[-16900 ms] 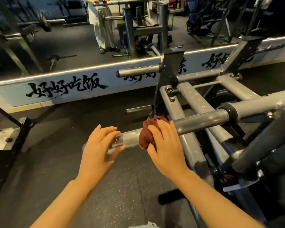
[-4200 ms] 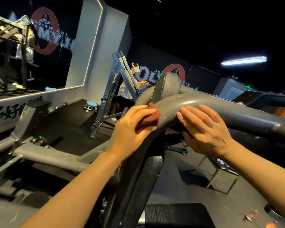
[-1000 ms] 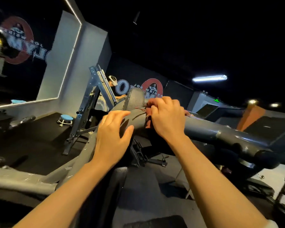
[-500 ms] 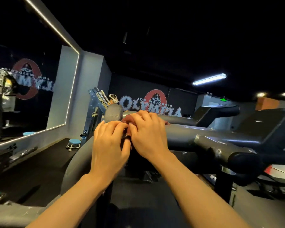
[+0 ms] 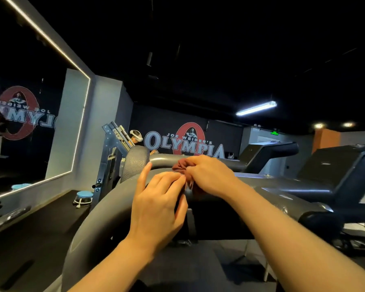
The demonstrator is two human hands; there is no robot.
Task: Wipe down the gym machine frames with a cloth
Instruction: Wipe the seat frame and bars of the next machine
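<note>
Head view: dark red cloth [image 5: 180, 165] bunched on top of the curved grey frame tube [image 5: 97, 216], at the crest of its bend. Right hand [image 5: 209, 175] grips the cloth, fingers curled over it. Left hand [image 5: 156, 207] lies on the tube just beside it, thumb raised, fingertips pinching at the cloth's near edge where both hands meet. Round grey pad [image 5: 135, 161] stands just behind the left thumb. Beyond: blue-topped stool [image 5: 84, 196] on the dark floor, a slanted steel rack [image 5: 112, 148] with a person in a white headset [image 5: 136, 138] behind it, the Olympia wall logo [image 5: 183, 143], a lit ceiling tube [image 5: 256, 108]. Mirror [image 5: 30, 114] on the left wall. Black padded machine parts [image 5: 335, 171] to the right. Compared with half a second ago, more cloth shows past the right hand, and the left thumb has lifted off the tube.
</note>
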